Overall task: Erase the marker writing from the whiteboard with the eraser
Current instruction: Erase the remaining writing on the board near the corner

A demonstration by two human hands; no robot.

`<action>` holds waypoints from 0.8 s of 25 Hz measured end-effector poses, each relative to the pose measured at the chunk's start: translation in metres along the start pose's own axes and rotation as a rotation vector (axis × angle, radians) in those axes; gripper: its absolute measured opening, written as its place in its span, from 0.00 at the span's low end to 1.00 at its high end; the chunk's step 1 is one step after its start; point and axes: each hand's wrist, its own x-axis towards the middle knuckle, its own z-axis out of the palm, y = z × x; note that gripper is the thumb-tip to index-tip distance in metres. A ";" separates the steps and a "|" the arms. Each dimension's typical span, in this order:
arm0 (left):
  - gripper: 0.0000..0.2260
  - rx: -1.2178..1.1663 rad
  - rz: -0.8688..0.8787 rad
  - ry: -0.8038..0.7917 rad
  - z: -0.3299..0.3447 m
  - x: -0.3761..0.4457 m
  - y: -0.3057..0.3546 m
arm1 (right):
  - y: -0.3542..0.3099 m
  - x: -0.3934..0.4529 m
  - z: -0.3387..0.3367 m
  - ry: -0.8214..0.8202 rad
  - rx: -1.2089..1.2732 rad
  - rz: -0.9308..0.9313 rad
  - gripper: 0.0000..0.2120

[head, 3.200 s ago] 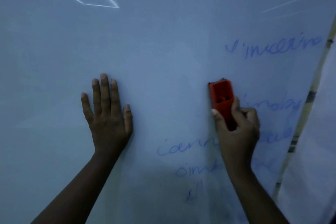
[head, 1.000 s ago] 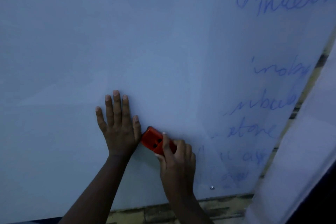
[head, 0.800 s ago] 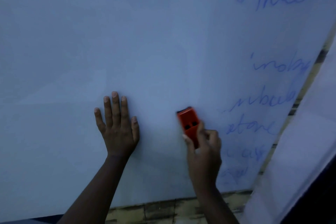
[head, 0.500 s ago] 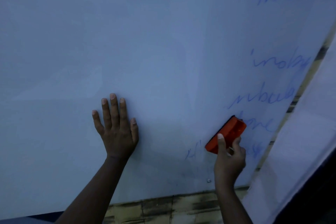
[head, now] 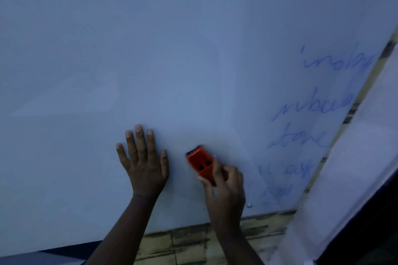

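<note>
The right hand pinches the red eraser in its grip; the left hand, fingers spread, presses the whiteboard. Right of the eraser, blue writing remains, and light or hurried strokes could smear it or leave lines near the board's edge.

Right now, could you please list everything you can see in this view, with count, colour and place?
whiteboard: one, white, fills most of the view
writing: several lines, blue, right side of the board
eraser: one, orange-red, low on the board, left of the writing
screw: one, silvery, near the board's bottom edge
brick wall: yellowish, below the board
left hand: flat on the board, fingers spread
right hand: grip around the eraser
</note>
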 end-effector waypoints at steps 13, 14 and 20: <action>0.34 0.006 -0.050 -0.105 0.003 -0.036 0.008 | 0.052 -0.035 0.005 0.133 0.629 1.149 0.40; 0.34 0.003 -0.057 -0.119 0.003 -0.040 0.008 | 0.048 -0.038 0.011 0.088 0.673 1.142 0.41; 0.37 -0.010 -0.081 -0.183 0.003 -0.061 0.014 | 0.023 0.041 -0.019 0.102 0.935 0.954 0.28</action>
